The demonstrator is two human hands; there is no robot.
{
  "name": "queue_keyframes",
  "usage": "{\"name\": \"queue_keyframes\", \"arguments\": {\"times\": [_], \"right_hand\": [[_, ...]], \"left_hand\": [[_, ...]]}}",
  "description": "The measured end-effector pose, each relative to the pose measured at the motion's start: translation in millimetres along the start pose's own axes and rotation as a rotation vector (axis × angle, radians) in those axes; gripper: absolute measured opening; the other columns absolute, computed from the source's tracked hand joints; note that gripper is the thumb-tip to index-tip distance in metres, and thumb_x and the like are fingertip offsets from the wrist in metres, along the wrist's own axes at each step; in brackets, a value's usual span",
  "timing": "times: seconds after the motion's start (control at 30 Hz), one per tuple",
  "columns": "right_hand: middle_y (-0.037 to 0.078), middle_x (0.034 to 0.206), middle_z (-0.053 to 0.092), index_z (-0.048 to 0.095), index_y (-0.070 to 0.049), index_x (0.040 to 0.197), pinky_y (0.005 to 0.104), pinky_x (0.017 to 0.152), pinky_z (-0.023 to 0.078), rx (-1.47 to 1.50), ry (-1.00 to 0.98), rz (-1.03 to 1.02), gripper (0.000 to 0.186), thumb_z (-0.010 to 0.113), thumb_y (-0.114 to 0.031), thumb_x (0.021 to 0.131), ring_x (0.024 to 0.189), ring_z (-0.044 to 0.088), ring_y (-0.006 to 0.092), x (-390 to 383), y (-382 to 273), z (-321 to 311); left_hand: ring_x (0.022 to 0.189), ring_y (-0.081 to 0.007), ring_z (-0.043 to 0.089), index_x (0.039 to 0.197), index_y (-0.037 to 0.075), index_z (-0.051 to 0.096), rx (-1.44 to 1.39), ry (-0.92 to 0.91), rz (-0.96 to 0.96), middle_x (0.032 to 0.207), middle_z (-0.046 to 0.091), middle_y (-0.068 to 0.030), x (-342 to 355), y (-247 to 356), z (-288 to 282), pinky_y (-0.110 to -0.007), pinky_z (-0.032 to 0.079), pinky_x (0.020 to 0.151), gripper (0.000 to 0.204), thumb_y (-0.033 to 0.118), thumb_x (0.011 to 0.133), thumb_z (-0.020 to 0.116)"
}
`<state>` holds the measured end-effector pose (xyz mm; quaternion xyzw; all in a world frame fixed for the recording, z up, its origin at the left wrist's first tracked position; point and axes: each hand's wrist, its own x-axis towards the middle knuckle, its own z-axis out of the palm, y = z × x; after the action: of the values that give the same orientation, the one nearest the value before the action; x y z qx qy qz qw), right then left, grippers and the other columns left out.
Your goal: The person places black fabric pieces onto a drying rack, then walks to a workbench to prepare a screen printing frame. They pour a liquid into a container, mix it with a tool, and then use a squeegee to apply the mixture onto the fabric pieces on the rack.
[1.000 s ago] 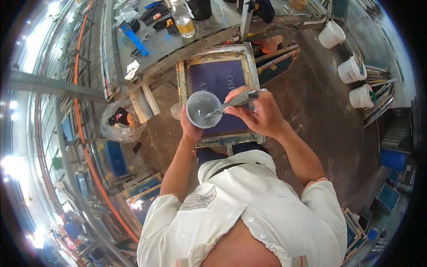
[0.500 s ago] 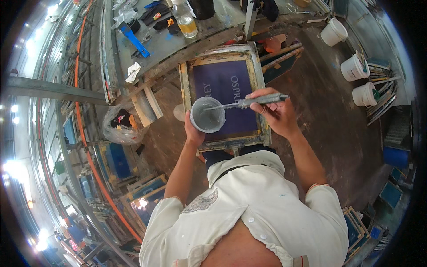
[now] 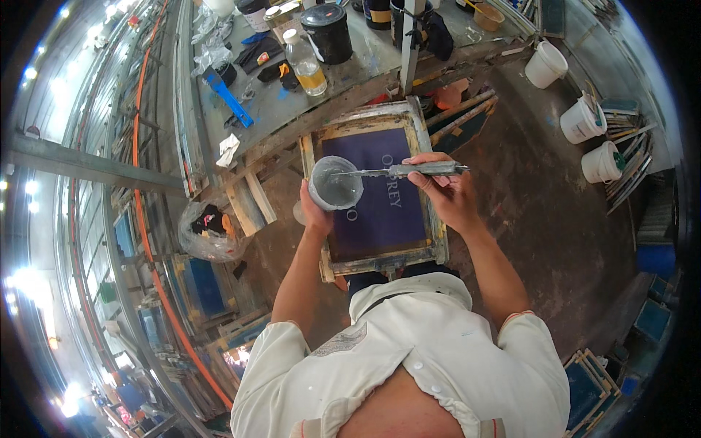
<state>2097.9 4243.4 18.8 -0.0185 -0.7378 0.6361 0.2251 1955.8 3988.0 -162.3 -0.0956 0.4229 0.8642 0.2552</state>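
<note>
My left hand (image 3: 315,213) is wrapped round the side of a translucent plastic cup (image 3: 337,194), smeared grey inside. My right hand (image 3: 451,198) grips the handle of a grey-smeared spatula (image 3: 400,171), and its thin blade reaches over the rim into the cup. Both are held above a screen-printing frame (image 3: 439,244), whose worn, stained border surrounds dark blue-purple mesh (image 3: 387,232) with pale lettering. The frame stands tilted between my legs and the workbench. The cup hides part of the mesh.
The workbench (image 3: 277,139) ahead carries a bottle of yellowish liquid (image 3: 307,69), a black tub (image 3: 326,35) and a blue scraper (image 3: 228,98). White buckets (image 3: 546,66) stand on the floor at right. A plastic bag (image 3: 210,232) hangs left, near wooden boards (image 3: 250,203).
My view has tilted up, bringing more of the workbench into sight. The spatula is still in the cup, both hands keep their hold, and more of the mesh lettering shows.
</note>
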Motion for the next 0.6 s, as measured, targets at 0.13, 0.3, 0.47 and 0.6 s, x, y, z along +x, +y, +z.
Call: {"name": "queue_keyframes", "arguments": {"times": [0.13,0.3,0.47,0.6], "right_hand": [[0.002,0.084,0.073,0.072,-0.005,0.109,0.0234,0.058,0.048,-0.068,0.024,-0.083,0.017,0.073,-0.013,0.095,0.068,0.060,0.0042,28,13,5],[-0.001,0.071,0.067,0.071,-0.005,0.110,0.0237,0.052,0.039,-0.133,0.049,-0.093,0.018,0.074,-0.014,0.094,0.057,0.050,0.0033,58,31,19],[0.000,0.082,0.069,0.070,-0.002,0.109,0.0247,0.064,0.046,-0.055,0.037,-0.014,0.018,0.074,-0.009,0.094,0.072,0.057,0.0047,70,59,28],[0.001,0.094,0.072,0.071,0.000,0.107,0.0245,0.072,0.050,-0.052,0.057,-0.005,0.016,0.073,-0.008,0.094,0.081,0.062,0.0054,69,65,25]], "left_hand": [[0.123,-0.0228,0.058,0.132,0.009,0.060,0.029,0.017,0.020,0.128,0.066,-0.0061,26,20,30,-0.040,0.041,0.109,0.057,0.052,0.107,0.032],[0.121,-0.0219,0.058,0.132,0.008,0.060,0.148,0.045,0.084,0.127,0.066,-0.0052,70,37,33,-0.038,0.039,0.110,0.058,0.052,0.106,0.035],[0.114,-0.0197,0.058,0.127,0.005,0.062,0.366,0.157,0.233,0.120,0.065,-0.0047,102,44,22,-0.035,0.040,0.104,0.058,0.054,0.103,0.042],[0.113,-0.0203,0.058,0.126,-0.002,0.062,0.532,0.129,0.253,0.121,0.064,-0.0081,108,55,31,-0.036,0.040,0.102,0.059,0.050,0.105,0.043]]}}
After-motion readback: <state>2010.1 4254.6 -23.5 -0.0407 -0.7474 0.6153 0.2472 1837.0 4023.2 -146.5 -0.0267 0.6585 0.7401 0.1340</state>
